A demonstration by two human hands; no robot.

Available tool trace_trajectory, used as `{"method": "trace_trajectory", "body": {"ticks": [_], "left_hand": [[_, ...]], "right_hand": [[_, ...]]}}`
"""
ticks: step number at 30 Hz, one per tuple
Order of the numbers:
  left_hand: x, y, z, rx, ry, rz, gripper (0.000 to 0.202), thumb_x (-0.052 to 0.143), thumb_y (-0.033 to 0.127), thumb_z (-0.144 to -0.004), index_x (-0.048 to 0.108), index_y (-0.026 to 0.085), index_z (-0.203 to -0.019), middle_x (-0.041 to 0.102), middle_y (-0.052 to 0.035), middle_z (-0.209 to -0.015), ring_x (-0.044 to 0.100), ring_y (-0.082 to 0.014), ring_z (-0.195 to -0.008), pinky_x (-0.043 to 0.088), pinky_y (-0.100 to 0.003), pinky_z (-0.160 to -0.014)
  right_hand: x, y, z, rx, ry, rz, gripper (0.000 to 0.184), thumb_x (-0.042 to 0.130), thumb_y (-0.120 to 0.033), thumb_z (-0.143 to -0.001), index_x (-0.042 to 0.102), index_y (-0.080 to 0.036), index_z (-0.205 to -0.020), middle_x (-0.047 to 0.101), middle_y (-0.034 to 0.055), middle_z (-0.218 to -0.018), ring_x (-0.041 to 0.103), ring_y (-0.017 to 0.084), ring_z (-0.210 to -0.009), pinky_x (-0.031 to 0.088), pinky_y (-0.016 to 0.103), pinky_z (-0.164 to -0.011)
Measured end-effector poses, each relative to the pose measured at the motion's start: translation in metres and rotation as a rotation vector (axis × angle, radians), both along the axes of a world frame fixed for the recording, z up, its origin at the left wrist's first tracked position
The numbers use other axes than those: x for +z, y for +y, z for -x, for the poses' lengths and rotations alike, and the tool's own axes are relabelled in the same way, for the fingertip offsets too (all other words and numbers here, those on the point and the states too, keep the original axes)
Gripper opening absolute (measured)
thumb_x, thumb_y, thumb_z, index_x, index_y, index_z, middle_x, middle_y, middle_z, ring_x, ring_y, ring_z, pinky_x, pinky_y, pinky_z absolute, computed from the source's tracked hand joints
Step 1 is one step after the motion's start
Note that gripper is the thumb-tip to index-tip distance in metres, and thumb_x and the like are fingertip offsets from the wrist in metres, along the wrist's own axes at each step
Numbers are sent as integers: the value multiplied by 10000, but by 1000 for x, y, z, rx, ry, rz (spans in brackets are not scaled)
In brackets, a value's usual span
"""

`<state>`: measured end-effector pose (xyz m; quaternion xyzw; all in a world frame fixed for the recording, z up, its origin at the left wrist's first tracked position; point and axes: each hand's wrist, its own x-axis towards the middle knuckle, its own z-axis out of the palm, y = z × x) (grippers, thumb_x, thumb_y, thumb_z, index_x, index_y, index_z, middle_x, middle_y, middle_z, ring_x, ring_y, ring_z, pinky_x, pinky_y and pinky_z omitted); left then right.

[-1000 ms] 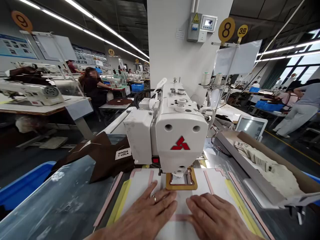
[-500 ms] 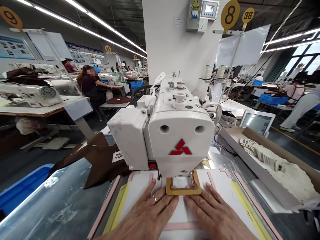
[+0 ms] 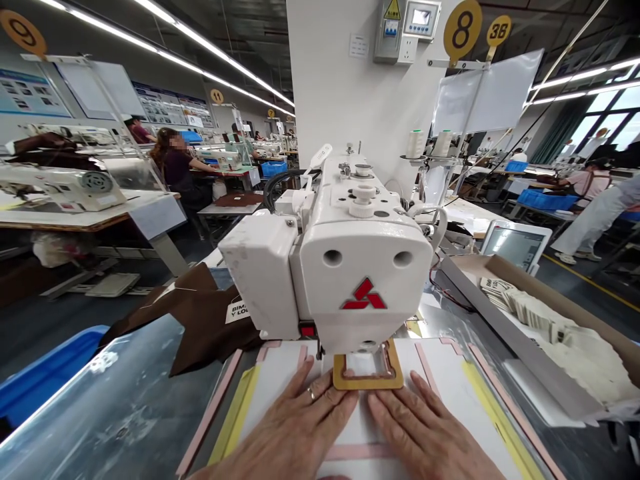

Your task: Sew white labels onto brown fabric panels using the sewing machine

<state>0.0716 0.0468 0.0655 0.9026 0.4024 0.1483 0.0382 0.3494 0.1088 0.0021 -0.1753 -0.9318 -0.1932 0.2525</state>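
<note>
Both my hands lie flat, fingers stretched out, on a white template board (image 3: 450, 373) edged with pink and yellow tape. My left hand (image 3: 295, 430) wears a ring and its fingertips reach the tan rectangular clamp frame (image 3: 368, 381). My right hand (image 3: 427, 433) rests beside it, fingertips just below the frame's right corner. The frame sits under the head of a white sewing machine (image 3: 350, 273) with a red three-diamond logo. Neither hand holds anything.
Brown fabric with a white label (image 3: 200, 320) lies left of the machine on a shiny metal table (image 3: 115, 407). A long tray of cream labels (image 3: 545, 320) and a small screen (image 3: 517, 243) stand to the right. A blue bin (image 3: 45, 373) sits far left. Other people work at distant stations.
Over the second, the view drew closer to the machine head and both hands slid forward until the fingertips reached the tan frame. Since half a second ago almost nothing moved.
</note>
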Motion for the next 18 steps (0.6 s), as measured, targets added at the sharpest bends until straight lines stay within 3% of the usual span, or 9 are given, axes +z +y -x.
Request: {"method": "trace_trajectory", "body": {"ticks": [9, 15, 18], "left_hand": [[1, 0, 1, 16, -1, -18, 993, 627, 591, -1035, -35, 280, -1706, 422, -103, -1652, 441, -337, -1505, 233, -528, -1304], [-5, 0, 2, 13, 0, -42, 983, 610, 615, -1034, -20, 271, -1706, 426, -102, -1650, 466, -339, -1485, 269, -517, -1294], [-7, 0, 1, 27, 5, -49, 965, 593, 620, -1040, -8, 265, -1707, 444, -100, -1640, 471, -342, -1480, 273, -516, -1294]], "right_hand": [[7, 2, 4, -12, -25, -71, 460, 337, -347, -1129, 656, -134, -1382, 677, 6, -1431, 644, 208, -1292, 155, 432, -1316], [-1, 0, 7, -3, -69, 15, 492, 438, -332, -1101, 537, -88, -1516, 590, 107, -1524, 586, 273, -1386, 430, 444, -1202], [-5, -1, 15, -5, -86, 118, 611, 471, -355, -1092, 360, -104, -1638, 510, 140, -1586, 492, 300, -1473, 415, 464, -1211]]}}
